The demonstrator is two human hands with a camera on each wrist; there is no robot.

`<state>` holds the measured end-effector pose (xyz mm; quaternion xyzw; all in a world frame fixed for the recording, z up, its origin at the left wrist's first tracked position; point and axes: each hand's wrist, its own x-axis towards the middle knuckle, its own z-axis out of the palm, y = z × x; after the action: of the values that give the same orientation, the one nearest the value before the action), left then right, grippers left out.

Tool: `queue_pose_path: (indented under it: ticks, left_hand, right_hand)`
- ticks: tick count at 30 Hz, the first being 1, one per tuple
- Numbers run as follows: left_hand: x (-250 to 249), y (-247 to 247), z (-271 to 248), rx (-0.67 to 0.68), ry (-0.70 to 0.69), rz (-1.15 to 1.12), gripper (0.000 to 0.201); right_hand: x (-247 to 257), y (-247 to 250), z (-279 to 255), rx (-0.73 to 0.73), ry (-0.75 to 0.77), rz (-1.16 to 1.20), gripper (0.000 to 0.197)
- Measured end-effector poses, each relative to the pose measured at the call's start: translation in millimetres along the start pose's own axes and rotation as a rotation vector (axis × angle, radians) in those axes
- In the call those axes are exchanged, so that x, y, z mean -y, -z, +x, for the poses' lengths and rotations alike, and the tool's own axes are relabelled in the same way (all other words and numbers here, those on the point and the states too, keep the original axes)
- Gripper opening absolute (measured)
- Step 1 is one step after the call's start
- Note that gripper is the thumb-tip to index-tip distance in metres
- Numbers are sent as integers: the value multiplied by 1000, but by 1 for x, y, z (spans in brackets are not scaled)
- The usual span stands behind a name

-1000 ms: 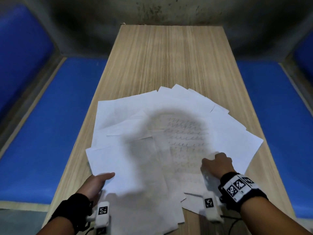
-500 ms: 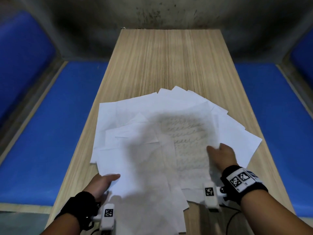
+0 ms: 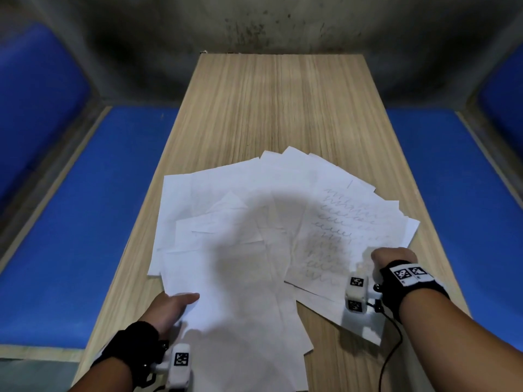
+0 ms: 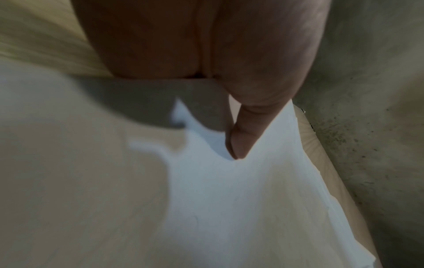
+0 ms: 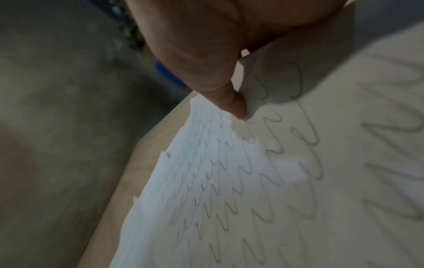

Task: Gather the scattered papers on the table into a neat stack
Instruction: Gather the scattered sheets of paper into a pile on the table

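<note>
Several white papers (image 3: 240, 250) lie fanned and overlapping on the near half of the wooden table (image 3: 283, 103). My left hand (image 3: 169, 306) grips the near-left edge of the pile, and its thumb (image 4: 241, 137) lies on top of a blank sheet (image 4: 229, 199). My right hand (image 3: 392, 258) pinches the right edge of a handwritten sheet (image 3: 334, 230) covered in wavy pencil lines. In the right wrist view the thumb (image 5: 231, 101) presses on that sheet (image 5: 229, 199), with the fingers hidden beneath it. The sheet sits slanted at the right of the fan.
Blue padded benches run along the left (image 3: 70, 222) and right (image 3: 467, 193) of the narrow table. A stained grey wall (image 3: 268, 24) closes the far end. A black cable (image 3: 393, 343) hangs from my right wrist over the table's near right.
My right hand has drawn the handwritten sheet from the middle of the fan out to the right and tilted it. My left hand has kept its grip at the near-left edge.
</note>
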<state>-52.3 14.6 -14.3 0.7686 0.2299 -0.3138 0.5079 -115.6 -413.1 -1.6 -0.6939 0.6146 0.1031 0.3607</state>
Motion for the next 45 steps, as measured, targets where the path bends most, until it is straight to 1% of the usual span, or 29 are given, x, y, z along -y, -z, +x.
queue_pose_path:
  ticks: [1, 3, 5, 6, 7, 9, 12, 13, 15, 16, 19, 21, 22, 25, 26, 29, 30, 32, 33, 34, 36, 37, 38, 39, 40, 41, 42, 43, 45]
  left_hand:
    - [1, 0, 1, -4, -11, 7, 29]
    - [0, -1, 1, 1, -13, -2, 24]
    - [2, -3, 2, -10, -15, -11, 19]
    - [3, -4, 5, -15, -15, -21, 18]
    - [4, -5, 6, -31, -12, -37, 16]
    - [3, -6, 9, -45, -8, -33, 5]
    - [2, -7, 11, -26, -17, 5, 7]
    - [0, -7, 10, -26, -26, 18, 8]
    - [-1, -8, 9, -45, -22, 30, 7]
    - [-2, -8, 9, -44, -13, 28, 2]
    - [-4, -9, 7, -70, 3, 29, 20]
    - [-5, -7, 8, -51, 38, 12, 21]
    - [-5, -7, 9, -31, 69, -9, 21]
    - [-8, -9, 6, 62, 139, -95, 28]
    - [-9, -10, 6, 87, 142, -115, 31]
    - [-9, -14, 4, 96, 153, -267, 29]
    - [-9, -15, 3, 107, 154, -291, 36]
    - [-9, -16, 2, 151, 139, -205, 59]
    - [-11, -17, -1, 164, 109, -150, 61]
    - [-10, -18, 0, 152, 88, -119, 54]
    - [-10, -21, -2, 106, 65, -69, 32]
    - [-10, -20, -1, 101, 35, -54, 25]
    - [-8, -19, -1, 108, 14, -34, 20]
    - [-9, -18, -2, 104, 3, -38, 17]
    - [-7, -17, 1, 94, 3, -40, 15]
    - [-7, -17, 1, 89, 5, -42, 14]
    - [-3, -18, 3, 98, 6, -40, 17]
    - [-4, -19, 2, 98, 11, -42, 23]
    - [-4, -21, 3, 112, 10, -41, 38]
  right_hand:
    - [1, -1, -3, -55, 65, 61, 27]
    - [4, 3, -20, -180, 260, 191, 27]
    - [13, 17, -48, -216, 512, 219, 27]
    - [18, 26, -61, -200, 633, 218, 28]
    - [22, 36, -76, -168, 739, 230, 33]
    - [32, 56, -109, -71, 891, 309, 50]
    - [41, 82, -148, 151, 1029, 503, 72]
    - [44, 89, -157, 223, 1058, 574, 74]
    - [50, 100, -171, 350, 1078, 690, 66]
    - [53, 103, -175, 385, 1071, 722, 57]
    - [55, 99, -177, 404, 962, 729, 21]
    - [54, 77, -165, 516, 866, 707, 13]
    - [52, 61, -157, 553, 841, 654, 12]
    - [37, -2, -130, 541, 778, 426, 11]
    - [30, -24, -122, 543, 729, 368, 16]
    - [12, -77, -107, 501, 600, 30, 53]
    - [7, -90, -102, 485, 568, -52, 54]
    - [1, -110, -98, 466, 592, -180, 41]
    - [-1, -116, -100, 468, 632, -270, 33]
    - [-1, -121, -102, 480, 683, -366, 28]
    - [4, -124, -106, 528, 743, -491, 29]
    - [8, -123, -105, 527, 755, -501, 32]
    - [12, -122, -102, 492, 756, -464, 33]
    - [18, -120, -96, 410, 741, -372, 30]
    - [25, -117, -88, 296, 698, -251, 26]
    - [34, -114, -78, 185, 624, -140, 27]
    - [42, -110, -69, 113, 520, -69, 34]
    - [51, -106, -62, 92, 408, -34, 41]
    - [68, -101, -52, 160, 266, -16, 43]
